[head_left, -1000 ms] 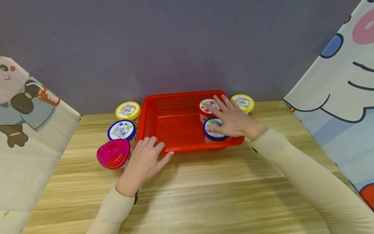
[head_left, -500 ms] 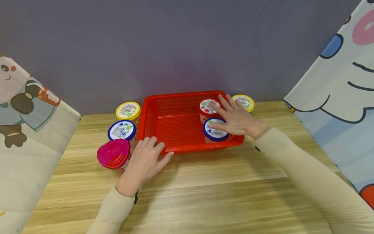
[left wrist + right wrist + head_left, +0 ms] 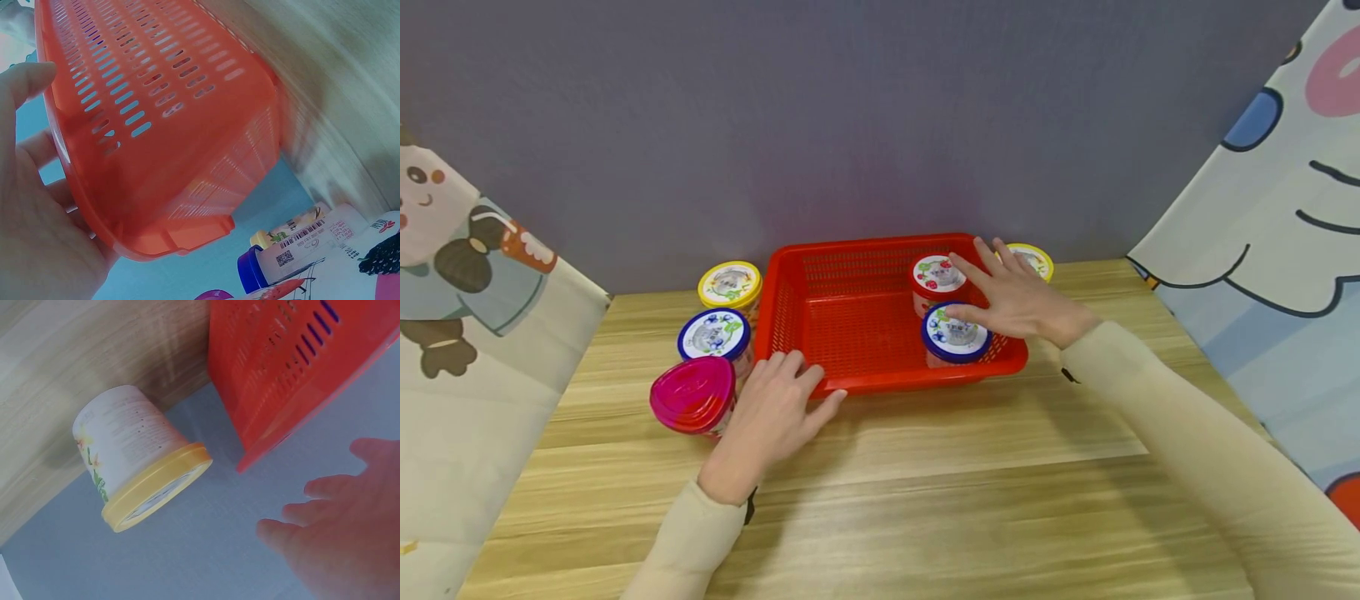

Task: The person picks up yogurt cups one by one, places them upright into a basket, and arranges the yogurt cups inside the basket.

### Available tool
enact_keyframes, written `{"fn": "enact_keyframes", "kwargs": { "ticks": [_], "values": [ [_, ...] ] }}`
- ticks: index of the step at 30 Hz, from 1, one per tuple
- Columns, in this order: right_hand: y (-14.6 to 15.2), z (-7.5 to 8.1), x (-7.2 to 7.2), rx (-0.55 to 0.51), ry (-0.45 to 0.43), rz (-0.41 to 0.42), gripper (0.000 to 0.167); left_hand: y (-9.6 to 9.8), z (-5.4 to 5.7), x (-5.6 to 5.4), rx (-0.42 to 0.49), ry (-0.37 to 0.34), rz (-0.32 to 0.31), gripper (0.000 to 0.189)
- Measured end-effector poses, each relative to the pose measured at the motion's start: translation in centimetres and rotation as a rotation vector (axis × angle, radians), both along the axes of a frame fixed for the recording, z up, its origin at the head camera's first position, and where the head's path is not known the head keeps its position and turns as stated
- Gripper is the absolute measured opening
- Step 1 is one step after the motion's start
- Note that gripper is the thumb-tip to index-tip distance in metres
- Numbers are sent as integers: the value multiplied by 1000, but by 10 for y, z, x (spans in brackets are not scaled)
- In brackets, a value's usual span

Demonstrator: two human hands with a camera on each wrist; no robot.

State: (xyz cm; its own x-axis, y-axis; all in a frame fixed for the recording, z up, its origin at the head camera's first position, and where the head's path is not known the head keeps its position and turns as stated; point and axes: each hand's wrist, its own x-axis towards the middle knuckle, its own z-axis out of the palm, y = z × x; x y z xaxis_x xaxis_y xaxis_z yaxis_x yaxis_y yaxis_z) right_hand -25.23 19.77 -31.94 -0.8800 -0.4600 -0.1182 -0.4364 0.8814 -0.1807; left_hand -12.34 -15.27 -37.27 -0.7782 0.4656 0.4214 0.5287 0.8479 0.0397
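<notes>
A red plastic basket stands on the table, a red-lidded tub and a blue-lidded tub upright in its right end. My left hand holds its front left corner, fingers bent over the rim and thumb along the front; the left wrist view shows the hand at the basket's rim. My right hand hovers over the right rim, fingers spread, holding nothing. Its thumb lies over the edge of the blue lid; contact is unclear. Behind its fingers, a yellow-lidded tub stands outside the basket, partly hidden.
Left of the basket, a yellow-lidded tub, a blue-lidded tub and a pink-lidded container stand in a row. A grey panel rises behind. Cartoon-printed sheets border both sides of the wooden table.
My right hand has drawn back to the right, uncovering more of the red and blue lids and covering more of the right yellow one. My left hand and the basket have stayed put.
</notes>
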Motion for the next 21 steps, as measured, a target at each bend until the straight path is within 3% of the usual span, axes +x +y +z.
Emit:
{"fn": "enact_keyframes", "kwargs": {
  "ticks": [21],
  "values": [
    [19,5,-17,-7,-37,-60,96,3,2,2,-6,5,9,37]
  ]
}}
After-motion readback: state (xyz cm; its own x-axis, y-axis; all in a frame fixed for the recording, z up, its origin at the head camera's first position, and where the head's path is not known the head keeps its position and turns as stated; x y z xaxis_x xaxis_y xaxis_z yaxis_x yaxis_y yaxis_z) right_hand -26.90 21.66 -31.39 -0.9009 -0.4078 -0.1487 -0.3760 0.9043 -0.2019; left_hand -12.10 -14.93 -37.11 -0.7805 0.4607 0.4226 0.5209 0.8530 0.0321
